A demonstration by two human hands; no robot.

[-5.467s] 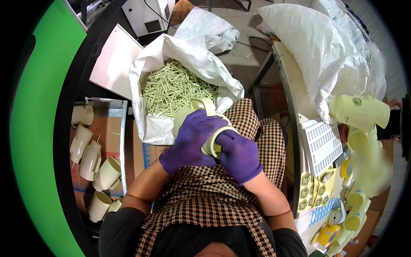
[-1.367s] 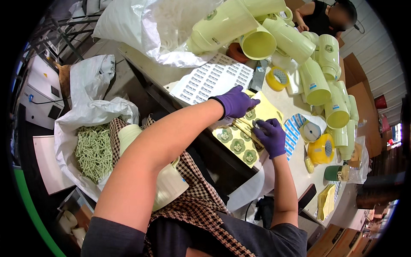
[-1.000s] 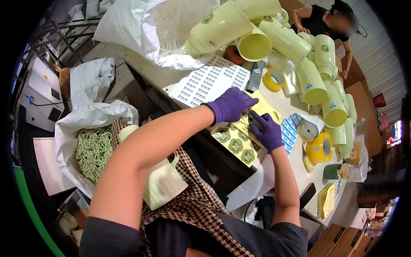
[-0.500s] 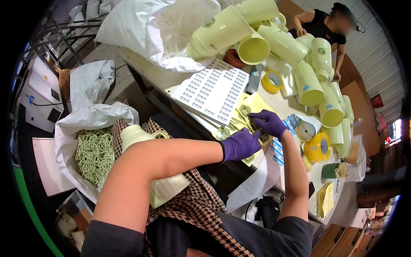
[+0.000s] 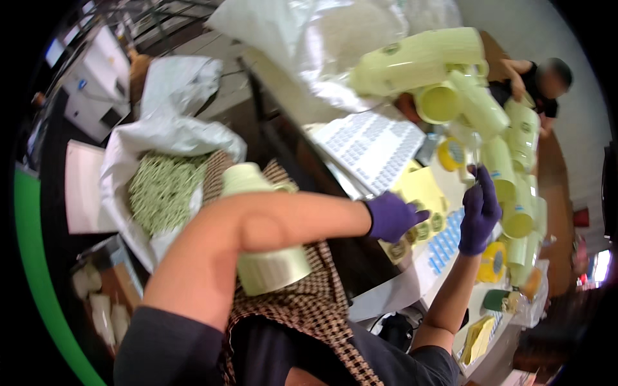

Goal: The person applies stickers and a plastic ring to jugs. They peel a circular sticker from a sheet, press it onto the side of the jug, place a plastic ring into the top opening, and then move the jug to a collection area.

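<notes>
My left hand (image 5: pixel 394 219), in a purple glove, lies on a yellow sheet of round stickers (image 5: pixel 421 225) at the near table edge, its fingertips apart. My right hand (image 5: pixel 479 215), also purple-gloved, is raised off the table to the right of the sheet. Its thumb and fingers come together at the tips; whatever sits between them is blurred and too small to name. Across my lap, under the left forearm, rests a pale green plastic jug (image 5: pixel 271 270) with a handle; the forearm hides its middle.
Pale green jugs (image 5: pixel 479 106) crowd the table's far side, near a co-worker (image 5: pixel 524 83). A stack of printed label sheets (image 5: pixel 370 145), rolls of yellow tape (image 5: pixel 492 262) and a strip of blue labels (image 5: pixel 445 243) lie around. Left stands a white sack of green sticks (image 5: pixel 164 193).
My right hand has left the sticker sheet and risen to the right. My left hand stays at the sheet. The whole view has shifted, so things appear farther right.
</notes>
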